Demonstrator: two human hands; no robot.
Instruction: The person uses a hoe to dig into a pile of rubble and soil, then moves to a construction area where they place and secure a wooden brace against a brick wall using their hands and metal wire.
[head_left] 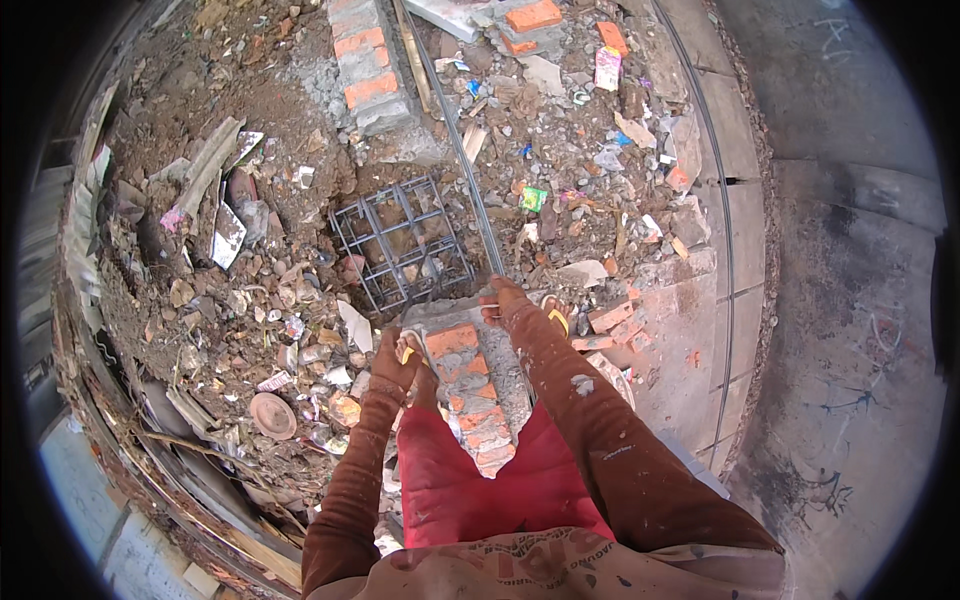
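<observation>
My right hand [507, 302] is closed at the near end of long thin steel bars [465, 150], which run away from me across the rubble. Its fingers are curled, and the bars meet it at the knuckles. My left hand [394, 362] hangs low beside my left sandal, fingers bent inward; whatever they hold, if anything, is hidden. Ahead of my hands, a square cage of tied steel bars [403, 243] sits in a dug hollow. Between my feet runs a low brick wall [470, 385] with grey mortar.
Another brick wall stub [368, 70] stands beyond the cage. Broken bricks [622, 325] lie right of my right foot, and a metal sheet scrap [228, 236] lies to the left. A round brown lid-like disc [273, 416] rests among litter. Concrete slabs [738, 230] border a grey wall at right.
</observation>
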